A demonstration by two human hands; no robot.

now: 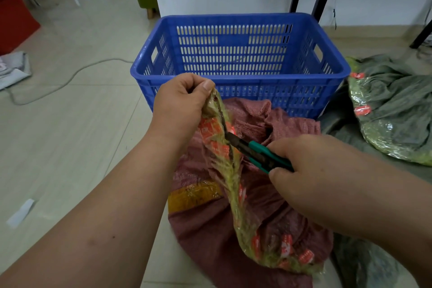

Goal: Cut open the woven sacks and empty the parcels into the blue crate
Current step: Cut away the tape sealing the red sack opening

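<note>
The crate (240, 54) is glossy blue plastic, slotted. The sack (268, 206) at lower centre is coarse, matt maroon woven cloth, wrapped in shiny, crinkled clear tape (236, 184). The cutter (259, 154) has smooth green plastic grips and dull dark metal. The floor (70, 135) is smooth, glossy tile.

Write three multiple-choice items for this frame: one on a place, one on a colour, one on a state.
1. Where does the red woven sack lie?
A. inside the blue crate
B. on the floor in front of the blue crate
C. on a table

2. What colour are the handles of the cutters?
A. green
B. red
C. yellow

3. What is the left hand doing?
A. resting flat on the floor
B. hanging idle
C. pinching the taped strip and pulling it up

Answers:
1 B, the sack sits on the floor, nearer the camera than the blue crate.
2 A, green handles show by the right hand, which grips them.
3 C, the thumb and fingers close on the strip's upper end.
</note>
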